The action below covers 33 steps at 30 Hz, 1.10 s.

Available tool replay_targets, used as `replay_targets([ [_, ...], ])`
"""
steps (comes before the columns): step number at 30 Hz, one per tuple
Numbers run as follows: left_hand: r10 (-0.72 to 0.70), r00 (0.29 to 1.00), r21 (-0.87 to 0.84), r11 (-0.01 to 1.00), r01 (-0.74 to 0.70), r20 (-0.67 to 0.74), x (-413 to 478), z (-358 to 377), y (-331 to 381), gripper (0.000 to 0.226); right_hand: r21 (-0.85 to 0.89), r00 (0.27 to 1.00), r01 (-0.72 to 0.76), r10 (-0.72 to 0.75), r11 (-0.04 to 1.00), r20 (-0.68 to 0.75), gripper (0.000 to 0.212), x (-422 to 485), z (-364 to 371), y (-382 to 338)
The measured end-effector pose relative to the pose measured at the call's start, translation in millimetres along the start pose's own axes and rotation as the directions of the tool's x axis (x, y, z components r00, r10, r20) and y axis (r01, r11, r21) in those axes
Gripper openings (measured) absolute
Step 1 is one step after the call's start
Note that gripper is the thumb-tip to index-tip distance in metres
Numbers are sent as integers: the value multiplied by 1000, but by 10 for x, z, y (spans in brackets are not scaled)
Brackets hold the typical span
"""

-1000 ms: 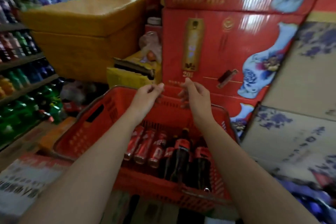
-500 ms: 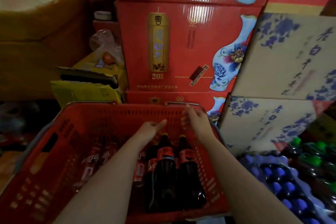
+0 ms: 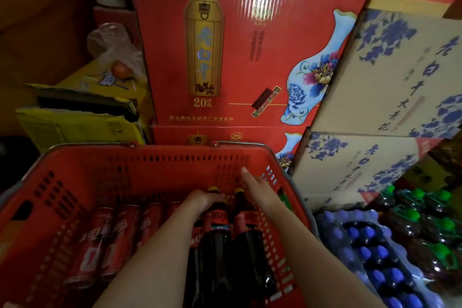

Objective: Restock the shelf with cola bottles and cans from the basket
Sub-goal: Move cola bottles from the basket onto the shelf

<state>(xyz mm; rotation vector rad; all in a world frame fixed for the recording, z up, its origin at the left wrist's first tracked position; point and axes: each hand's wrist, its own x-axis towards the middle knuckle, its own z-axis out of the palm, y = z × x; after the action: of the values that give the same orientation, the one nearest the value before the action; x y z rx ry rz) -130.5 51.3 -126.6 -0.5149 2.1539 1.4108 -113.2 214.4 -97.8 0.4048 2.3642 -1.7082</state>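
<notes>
- The left grip (image 3: 202, 201) is inside the basket (image 3: 150, 170), with its fingers curled round the neck of the left bottle (image 3: 215, 245), just under the yellow cap.
- The right grip (image 3: 257, 190) is also inside the basket, by its right wall. Its fingers are straight and hold nothing. It lies just beside the neck of the right bottle (image 3: 247, 245), but I cannot tell whether they touch.
- Both cola bottles lie side by side in the right half of the basket, caps toward its far wall. A third dark bottle shows partly under the left forearm.
- The red cans (image 3: 100, 240) lie in a row in the left half of the basket, next to the bottles.
- Right of the basket is a wrapped pack of blue-capped bottles (image 3: 375, 245), with green-capped bottles (image 3: 425, 220) beyond them.
- Behind the basket's far left corner is a torn yellow box (image 3: 75, 127). A clear bag (image 3: 117, 52) sits farther back, with something orange in it.
- Straight behind the basket, red cartons (image 3: 237, 57) are stacked.
- Behind the basket's far right corner lean blue-and-white cartons (image 3: 375, 82), touching the red ones.
</notes>
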Motion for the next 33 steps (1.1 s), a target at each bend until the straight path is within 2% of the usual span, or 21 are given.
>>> replay_targets([
  [4,-19,999,-134,991,24,40,-5,-141,-1,24,-22,998,-27,28,999,57,57,-29,60,31],
  [6,-22,999,-202,979,27,22,-21,-252,-11,12,-39,997,-50,52,998,57,57,-23,84,34],
  [7,-16,1000,-237,971,18,9,-7,-317,-31,14,-56,997,-52,55,997,50,55,-12,96,32],
  [10,-8,1000,-283,959,10,8,-43,-438,-25,53,-113,996,-57,65,992,68,45,12,154,28],
  [11,7,1000,-287,958,-3,11,-39,-476,-34,59,-148,995,-51,63,988,76,42,56,187,64],
  [15,31,999,-314,949,-18,37,-104,-619,-33,60,-425,994,-67,96,903,49,42,183,257,99],
  [19,21,996,-343,939,11,91,-198,-757,-84,55,-499,991,-105,131,860,17,47,293,318,133],
  [22,40,994,-348,937,-2,100,-270,-808,-99,44,-511,990,-97,137,854,40,65,388,354,194],
  [25,72,991,-299,953,-36,110,-329,-798,-110,32,-443,986,-92,143,892,82,118,755,371,545],
  [26,78,990,-285,958,-42,116,-336,-801,-123,23,-394,985,-101,147,914,88,128,736,352,540],
  [27,79,991,-283,958,-45,110,-365,-796,-126,14,-321,982,-108,150,941,112,125,585,317,415],
  [30,71,994,-283,958,-44,84,-350,-786,-189,12,-191,964,-133,171,973,202,67,140,267,-7],
  [31,60,996,-289,957,-36,72,-367,-783,-190,13,-152,957,-151,183,977,224,60,117,237,-23],
  [33,55,996,-308,951,-32,66,-369,-776,-198,17,-80,952,-184,198,980,234,58,119,175,-53],
])
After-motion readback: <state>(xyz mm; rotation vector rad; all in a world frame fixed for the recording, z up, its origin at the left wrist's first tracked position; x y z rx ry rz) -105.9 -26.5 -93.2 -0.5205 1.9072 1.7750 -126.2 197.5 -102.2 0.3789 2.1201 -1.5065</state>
